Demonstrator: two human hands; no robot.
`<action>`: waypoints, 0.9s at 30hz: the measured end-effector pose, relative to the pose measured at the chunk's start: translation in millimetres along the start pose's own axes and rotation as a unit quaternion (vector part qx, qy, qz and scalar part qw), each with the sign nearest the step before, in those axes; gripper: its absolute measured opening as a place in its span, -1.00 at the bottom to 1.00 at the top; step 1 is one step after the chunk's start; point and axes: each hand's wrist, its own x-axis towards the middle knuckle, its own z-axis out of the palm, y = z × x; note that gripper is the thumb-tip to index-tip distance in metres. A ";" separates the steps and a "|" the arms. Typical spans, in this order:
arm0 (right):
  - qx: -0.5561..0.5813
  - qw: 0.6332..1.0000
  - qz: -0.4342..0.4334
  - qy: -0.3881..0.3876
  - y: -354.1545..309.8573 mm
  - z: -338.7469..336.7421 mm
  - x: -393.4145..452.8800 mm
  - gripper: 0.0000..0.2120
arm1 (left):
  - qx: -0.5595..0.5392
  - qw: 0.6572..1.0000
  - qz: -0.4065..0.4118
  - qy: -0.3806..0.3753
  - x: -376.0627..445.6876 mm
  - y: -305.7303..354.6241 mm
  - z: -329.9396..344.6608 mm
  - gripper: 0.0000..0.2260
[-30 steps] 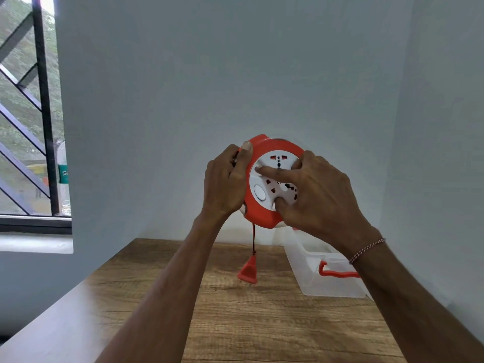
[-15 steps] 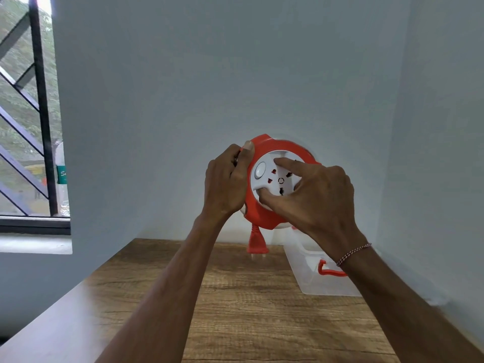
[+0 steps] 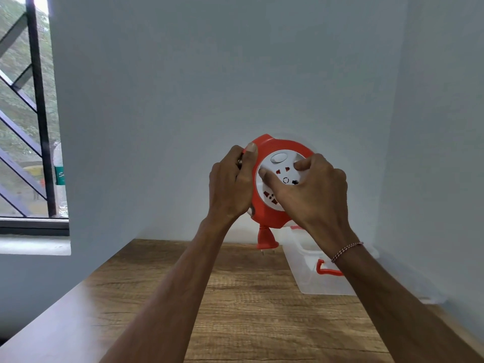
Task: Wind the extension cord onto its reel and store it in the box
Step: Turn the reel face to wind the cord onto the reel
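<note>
The reel [image 3: 280, 182] is held up in the air between both hands, above the table [image 3: 248, 310]. The left hand [image 3: 230, 184] grips its left rim, thumb over the edge. The right hand [image 3: 311, 189] presses curled fingers on the white socket face, perhaps gripping it. The plug [image 3: 264, 238] hangs just under the reel, beside the box [image 3: 322, 281].

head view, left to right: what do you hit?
Window grille → bottle on the sill → left hand → orange cord reel → right hand → clear box with orange handle. The plug hangs below the reel, so I left it out.
</note>
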 end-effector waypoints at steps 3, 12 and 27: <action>-0.015 0.998 -0.047 -0.029 -3.3 -9.5 5.7 -0.35 | -0.018 1.000 -0.012 0.003 1.9 -2.6 -3.0 -0.69; -0.208 0.929 -0.201 -0.231 -14.4 -39.1 12.1 -0.49 | 0.003 1.000 -0.007 0.002 3.1 -7.0 -2.3 -0.61; -0.290 0.912 -0.222 -0.186 -15.7 -23.1 2.9 -0.42 | -0.005 1.000 -0.012 0.024 7.3 -9.4 -7.9 -0.66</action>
